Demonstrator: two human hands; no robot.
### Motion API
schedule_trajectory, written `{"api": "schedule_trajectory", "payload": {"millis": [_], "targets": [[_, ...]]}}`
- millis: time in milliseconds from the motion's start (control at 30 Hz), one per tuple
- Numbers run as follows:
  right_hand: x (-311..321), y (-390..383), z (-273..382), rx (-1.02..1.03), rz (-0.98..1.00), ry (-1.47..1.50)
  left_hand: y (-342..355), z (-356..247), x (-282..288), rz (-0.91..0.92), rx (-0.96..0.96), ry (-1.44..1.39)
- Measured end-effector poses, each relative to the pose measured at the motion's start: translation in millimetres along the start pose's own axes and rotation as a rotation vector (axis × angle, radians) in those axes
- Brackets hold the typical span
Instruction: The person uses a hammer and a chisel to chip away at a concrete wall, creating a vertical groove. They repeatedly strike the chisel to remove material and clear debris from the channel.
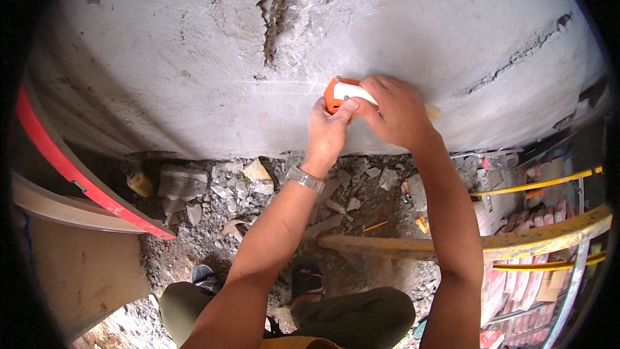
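Note:
Against the grey plastered wall (206, 45), both hands hold an orange-and-white hand tool (349, 91); its exact kind is unclear. My left hand (328, 128) grips its lower left end, thumb on the front. From the upper right, my right hand (399, 108) wraps its fingers over the white part and covers much of the tool. A blurred yellowish piece (433, 112) shows just beyond the right hand. Thin pale lines (284, 87) run across the wall to the tool's left. Above, a rough vertical groove (274, 16) is cut into the plaster.
Broken rubble (245, 184) lies along the wall's foot. A red level-like bar (74, 174) leans at left, near a yellowish bottle (137, 179). A yellow beam (516, 240) crosses at right, before stacked reddish-white packages (526, 284). Another slanting groove (520, 55) marks the wall's right side.

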State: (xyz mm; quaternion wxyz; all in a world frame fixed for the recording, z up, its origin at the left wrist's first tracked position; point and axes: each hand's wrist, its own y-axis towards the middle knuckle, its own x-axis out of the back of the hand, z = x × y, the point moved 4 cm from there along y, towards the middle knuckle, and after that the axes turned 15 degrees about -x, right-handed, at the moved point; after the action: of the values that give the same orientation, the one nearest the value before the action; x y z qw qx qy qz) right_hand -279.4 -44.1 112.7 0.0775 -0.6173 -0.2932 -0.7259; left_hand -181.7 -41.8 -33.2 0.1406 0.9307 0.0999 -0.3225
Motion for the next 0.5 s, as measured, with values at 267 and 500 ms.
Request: {"api": "schedule_trajectory", "payload": {"millis": [267, 500], "targets": [[4.3, 15.8, -10.9, 0.091, 0.129, 0.005, 1.9, -0.8, -0.5, -0.026, 0.033, 0.022], [0.4, 15.1, -13.1, 0.114, 0.158, -0.019, -1.6, -0.2, -1.9, -0.126, 0.007, -0.044]]}}
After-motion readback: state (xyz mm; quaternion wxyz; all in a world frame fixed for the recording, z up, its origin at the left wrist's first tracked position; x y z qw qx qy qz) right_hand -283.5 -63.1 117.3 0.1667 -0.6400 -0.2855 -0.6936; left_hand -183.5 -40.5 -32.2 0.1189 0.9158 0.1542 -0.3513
